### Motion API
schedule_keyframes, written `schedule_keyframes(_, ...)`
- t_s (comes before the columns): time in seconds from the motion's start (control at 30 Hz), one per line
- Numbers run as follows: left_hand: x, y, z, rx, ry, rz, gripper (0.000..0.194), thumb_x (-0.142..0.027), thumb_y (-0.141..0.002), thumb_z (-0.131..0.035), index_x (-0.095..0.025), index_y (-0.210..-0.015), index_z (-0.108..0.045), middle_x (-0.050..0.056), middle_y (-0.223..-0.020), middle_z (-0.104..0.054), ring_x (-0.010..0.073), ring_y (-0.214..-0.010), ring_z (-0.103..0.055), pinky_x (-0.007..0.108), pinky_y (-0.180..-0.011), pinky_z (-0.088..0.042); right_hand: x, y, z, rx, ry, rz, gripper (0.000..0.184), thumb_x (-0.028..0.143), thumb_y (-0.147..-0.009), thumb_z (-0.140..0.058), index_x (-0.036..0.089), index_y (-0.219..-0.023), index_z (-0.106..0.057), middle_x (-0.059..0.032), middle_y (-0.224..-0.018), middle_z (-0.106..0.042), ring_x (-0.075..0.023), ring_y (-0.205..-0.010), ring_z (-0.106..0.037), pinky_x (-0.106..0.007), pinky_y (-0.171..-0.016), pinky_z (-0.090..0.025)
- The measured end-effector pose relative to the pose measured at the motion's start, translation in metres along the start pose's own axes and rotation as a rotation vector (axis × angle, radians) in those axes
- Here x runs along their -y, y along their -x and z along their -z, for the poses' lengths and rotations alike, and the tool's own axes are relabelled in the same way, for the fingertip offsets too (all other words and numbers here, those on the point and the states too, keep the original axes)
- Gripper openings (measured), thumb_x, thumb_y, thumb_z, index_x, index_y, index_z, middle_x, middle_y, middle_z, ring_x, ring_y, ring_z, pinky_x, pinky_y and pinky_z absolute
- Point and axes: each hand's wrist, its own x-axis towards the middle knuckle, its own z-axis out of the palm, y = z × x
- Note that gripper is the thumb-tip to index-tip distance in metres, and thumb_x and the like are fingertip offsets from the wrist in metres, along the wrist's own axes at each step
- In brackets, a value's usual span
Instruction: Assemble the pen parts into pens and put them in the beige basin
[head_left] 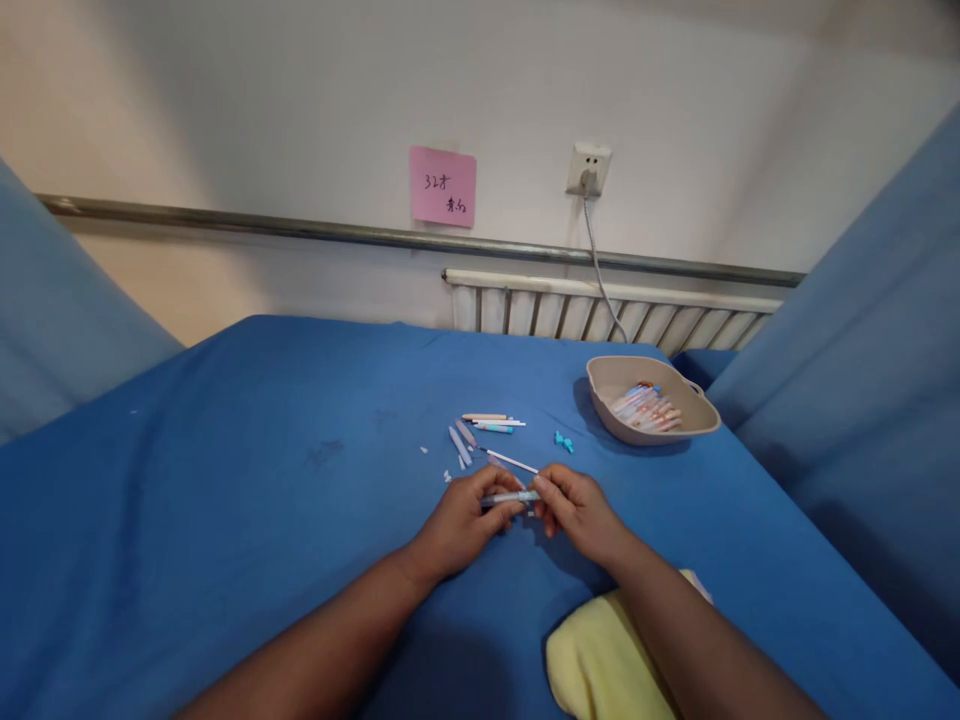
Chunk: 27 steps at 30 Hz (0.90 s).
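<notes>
Both my hands meet at the middle of the blue-covered table (247, 480), holding one light-coloured pen (504, 497) level between them. My left hand (474, 512) is closed around its left part. The fingers of my right hand (574, 508) pinch its right end. Just beyond my fingers lies a thin white stick with a dark tip (511, 461). Grey-blue pen barrels (460, 446) rest past my left hand, with small pale pieces near them. Behind those is a small group of slim pens and sticks (491, 422). A small turquoise bow-shaped piece (564, 441) lies beyond my right hand.
A beige basket (611, 375) with several pens (646, 408) stands at the right back. Yellow cloth (607, 655) lies under my right forearm. Blue curtains (862, 400) hang on both sides. At the back are a radiator (555, 305), a metal rail (322, 228) and a plugged socket (589, 168).
</notes>
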Motion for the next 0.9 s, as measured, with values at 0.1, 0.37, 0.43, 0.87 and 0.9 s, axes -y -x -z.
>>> schedule_keyframes(0.1,0.001,-0.004,0.002,-0.021,0.124,0.055,0.026,-0.036,-0.078,-0.062,-0.016,-0.094,-0.057,0.002,-0.081,-0.065,0.0104,-0.058,-0.057,0.023,-0.056,-0.048,0.003,-0.001,0.001,-0.006,-0.328,-0.049,0.042,0.057,-0.083,-0.049,0.018,-0.098,-0.053,0.0001,-0.069,-0.062,-0.0101,-0.047,-0.054,-0.022,-0.045,-0.040)
schedule_keyframes(0.37,0.003,-0.009,0.010,-0.037,0.313,0.158,0.036,-0.043,-0.072,-0.068,-0.014,-0.090,-0.061,0.002,-0.071,-0.063,0.0088,-0.053,-0.054,0.019,-0.050,-0.043,0.004,-0.005,0.003,0.031,-0.464,0.028,0.037,0.043,-0.070,-0.070,0.019,-0.097,-0.060,-0.0003,-0.073,-0.064,-0.0095,-0.052,-0.054,-0.024,-0.051,-0.045)
schedule_keyframes(0.43,0.003,-0.009,0.010,0.007,0.323,0.154,0.034,-0.043,-0.073,-0.067,-0.013,-0.088,-0.061,0.002,-0.073,-0.063,0.0087,-0.055,-0.054,0.019,-0.051,-0.042,0.004,-0.005,-0.001,0.014,-0.444,0.032,0.035,0.041,-0.069,-0.072,0.019,-0.094,-0.061,0.0008,-0.069,-0.063,-0.0094,-0.051,-0.054,-0.025,-0.051,-0.046)
schedule_keyframes(0.87,0.002,-0.008,0.008,0.082,0.298,0.177,0.039,-0.048,-0.077,-0.062,-0.014,-0.094,-0.059,-0.003,-0.065,-0.054,0.0042,-0.045,-0.039,0.017,-0.042,-0.027,0.004,-0.008,0.002,-0.153,-0.387,0.050,0.034,0.050,-0.074,-0.065,0.017,-0.082,-0.060,0.0029,-0.060,-0.058,-0.0081,-0.045,-0.051,-0.022,-0.046,-0.045)
schedule_keyframes(0.9,0.000,-0.008,0.008,0.086,0.305,0.180,0.038,-0.049,-0.077,-0.061,-0.014,-0.093,-0.059,-0.003,-0.064,-0.053,0.0039,-0.044,-0.037,0.017,-0.042,-0.025,0.004,-0.008,0.003,-0.158,-0.402,0.042,0.034,0.050,-0.073,-0.065,0.017,-0.081,-0.060,0.0030,-0.060,-0.058,-0.0081,-0.045,-0.051,-0.022,-0.045,-0.046)
